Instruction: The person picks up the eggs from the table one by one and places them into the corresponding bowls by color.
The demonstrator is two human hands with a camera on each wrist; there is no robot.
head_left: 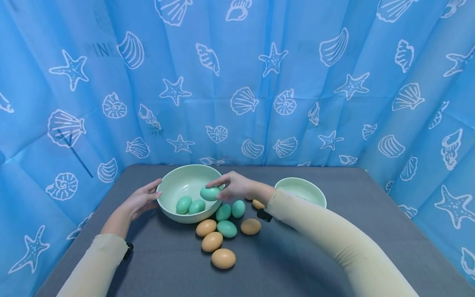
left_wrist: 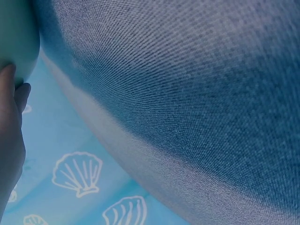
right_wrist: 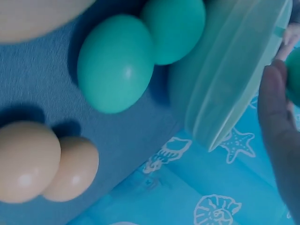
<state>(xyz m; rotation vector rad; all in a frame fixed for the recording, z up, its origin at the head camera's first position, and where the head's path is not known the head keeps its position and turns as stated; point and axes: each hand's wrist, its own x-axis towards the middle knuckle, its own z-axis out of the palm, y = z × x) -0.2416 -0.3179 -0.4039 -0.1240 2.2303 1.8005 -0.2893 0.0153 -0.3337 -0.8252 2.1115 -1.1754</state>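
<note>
In the head view my right hand pinches a green egg above the right side of the large pale-green bowl. That egg shows partly at the edge of the right wrist view. Two more green eggs lie inside the bowl. My left hand holds the bowl's left rim between thumb and fingers. Against the bowl's right foot lie several green eggs, two of them close together in the right wrist view. Several tan eggs are scattered in front and to the right.
A smaller pale-green bowl stands to the right, partly behind my right sleeve. One tan egg is half hidden by the right wrist. The grey cloth-covered table ends at a blue shell-patterned curtain.
</note>
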